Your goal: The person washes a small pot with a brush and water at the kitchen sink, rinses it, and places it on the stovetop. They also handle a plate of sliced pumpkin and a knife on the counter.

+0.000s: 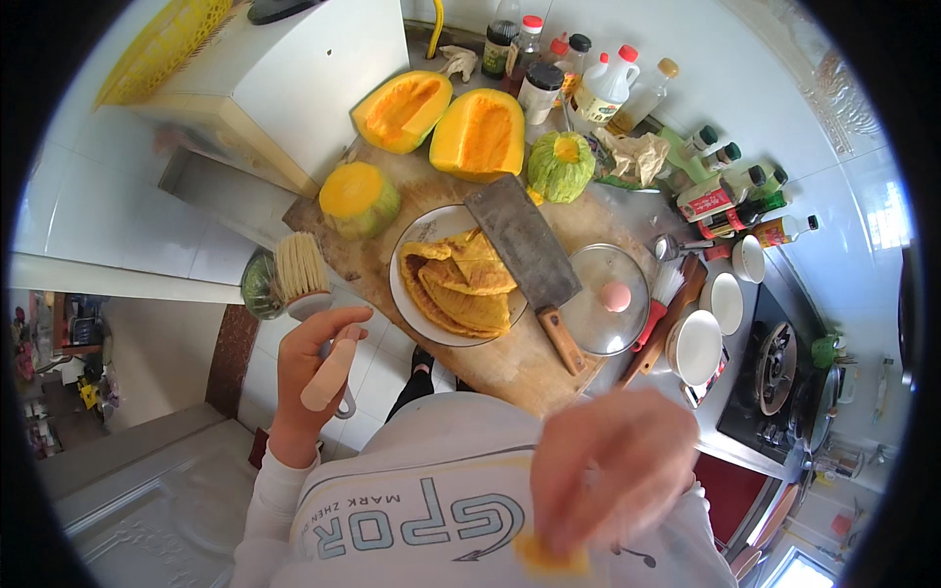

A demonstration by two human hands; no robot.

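Observation:
My left hand (312,367) is closed round the handle of a brush (300,267) with pale, stiff bristles pointing up. A beige strip, perhaps a bandage, lies along one of its digits. My right hand (616,465), smeared by motion, is close to my chest. A small yellow piece of food (551,556) is pinched in its fingertips. Folded yellow pancakes (461,284) lie on a white plate (400,306) on the wooden cutting board (520,377). A cleaver (524,243) rests across the plate's right rim, its wooden handle toward me.
Pumpkin halves (477,135) and a cut pumpkin end (359,199) sit at the board's far side, by a green pumpkin piece (561,167). A glass lid (610,299) lies right of the cleaver. White bowls (694,348) and a gas stove (776,367) are farther right. Bottles (603,90) line the wall.

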